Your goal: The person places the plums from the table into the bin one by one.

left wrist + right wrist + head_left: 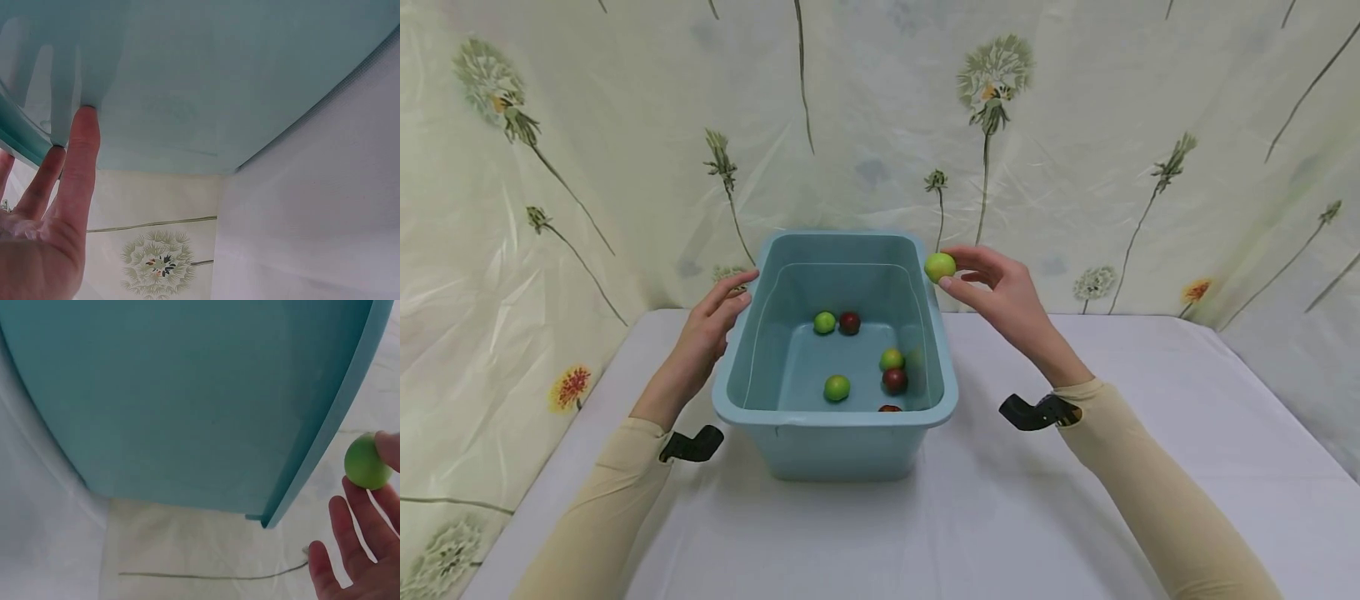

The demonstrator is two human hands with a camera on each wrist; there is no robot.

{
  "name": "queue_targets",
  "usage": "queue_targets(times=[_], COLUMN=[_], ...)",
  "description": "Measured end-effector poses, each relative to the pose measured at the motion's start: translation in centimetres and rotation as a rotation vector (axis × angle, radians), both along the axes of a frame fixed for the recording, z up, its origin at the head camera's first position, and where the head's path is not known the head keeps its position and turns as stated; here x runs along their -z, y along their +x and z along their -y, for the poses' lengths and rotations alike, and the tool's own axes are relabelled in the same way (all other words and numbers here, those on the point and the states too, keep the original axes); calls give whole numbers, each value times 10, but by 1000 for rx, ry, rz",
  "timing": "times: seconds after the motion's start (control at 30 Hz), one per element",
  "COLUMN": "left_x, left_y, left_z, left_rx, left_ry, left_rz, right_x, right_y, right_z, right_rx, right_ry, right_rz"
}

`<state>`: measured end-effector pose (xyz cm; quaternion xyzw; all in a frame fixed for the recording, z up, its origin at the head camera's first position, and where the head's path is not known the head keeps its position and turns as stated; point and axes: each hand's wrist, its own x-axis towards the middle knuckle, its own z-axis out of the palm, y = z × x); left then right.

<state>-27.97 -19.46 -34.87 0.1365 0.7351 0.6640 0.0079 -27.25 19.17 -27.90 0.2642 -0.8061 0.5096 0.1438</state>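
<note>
A pale blue plastic tub (pixel 838 418) stands on the table. My right hand (pixel 1000 292) pinches a small round green fruit (pixel 940 267), like a lime, between thumb and fingertips over the tub's right rim. In the right wrist view the green fruit (pixel 367 461) sits beside the rim, with the other fingers spread. On the tub's left side, my left hand (pixel 703 337) has its fingers extended at the rim. The left wrist view shows fingertips (pixel 86 119) against the tub's outer wall (pixel 187 81).
Inside the tub lie green fruits (pixel 837 387) and dark red fruits (pixel 895 381), one red one partly hidden by the near wall. A white cloth (pixel 1037 517) covers the table. Behind it hangs a dandelion-print sheet (pixel 872 108).
</note>
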Motion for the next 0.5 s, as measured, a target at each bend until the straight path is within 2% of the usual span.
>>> queue_targets(times=[0.37, 0.5], left_x=[0, 0], left_y=[0, 0], left_z=[0, -1], left_rx=[-3, -2], left_ry=[-9, -9], left_rz=[-2, 1], right_x=[-15, -12], right_y=[-6, -15], right_z=[23, 28], right_rx=[-40, -43], right_ry=[51, 84], right_rz=[-14, -22])
